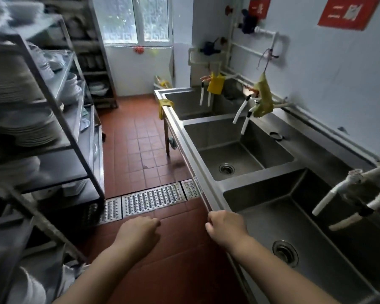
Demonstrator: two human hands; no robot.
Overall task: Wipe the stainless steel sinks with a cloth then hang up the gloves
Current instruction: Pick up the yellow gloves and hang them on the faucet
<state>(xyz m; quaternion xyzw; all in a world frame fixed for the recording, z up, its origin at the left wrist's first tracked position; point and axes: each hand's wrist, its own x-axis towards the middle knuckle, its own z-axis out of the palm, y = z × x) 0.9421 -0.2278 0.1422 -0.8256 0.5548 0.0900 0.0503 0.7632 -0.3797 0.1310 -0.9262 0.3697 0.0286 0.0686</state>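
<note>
Closest: both hands out front, bare, nothing in either. Left hand [138,232] hangs over the red tile floor [140,137], fingers loosely curled, gripping nothing. Right hand [225,226] sits at the front edge of the near sink [261,200], fingers curled under; can't tell if they touch the rim or just hover, prob. reaching toward the steel unit to start. No cloth in hand yet, so wiping looks not begun, imo. Floor drain grate [153,199] runs across the tiles just ahead of the hands, next to the sink's front corner. Near sink has its drain [285,252] at bottom & white taps [338,191] angled over it from the wall side. Next along, the middle sink [239,137], dry-looking, drain in the base. Above its far corner a yellow-green cloth [264,96] hangs from the pipework, likely left there to drip into the basin; prob. the wiping cloth. Farther, the far sink [184,102] w/ a yellow glove [164,106] draped over its front rim, and a yellow item [215,82] hung on the pipe above, glove or cloth, can't tell. Left side: metal rack [59,119] w/ stacked plates, well apart from the sinks. Window [138,18] at the far end.
</note>
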